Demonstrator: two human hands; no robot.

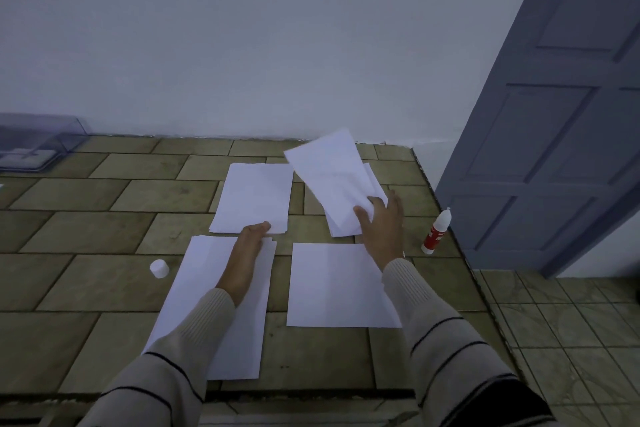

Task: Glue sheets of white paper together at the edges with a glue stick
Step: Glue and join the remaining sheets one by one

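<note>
Several white sheets lie on a tiled counter (pixel 104 225). My right hand (pixel 382 224) pinches the near corner of a raised, tilted sheet (pixel 329 170) above the far right stack (pixel 374 180). My left hand (pixel 251 239) rests with fingers straight on the near edge of the far left stack (pixel 256 194), its forearm lying over the near left sheet (pixel 211 288). A single sheet (pixel 332 284) lies near right. The white glue stick (pixel 436 230) with a red label stands uncapped at the counter's right edge. Its white cap (pixel 159 268) stands to the left.
A clear plastic box (pixel 38 146) stands at the far left by the white wall. The counter ends at the right, beside a grey panelled door (pixel 554 114) and a lower tiled floor (pixel 571 340).
</note>
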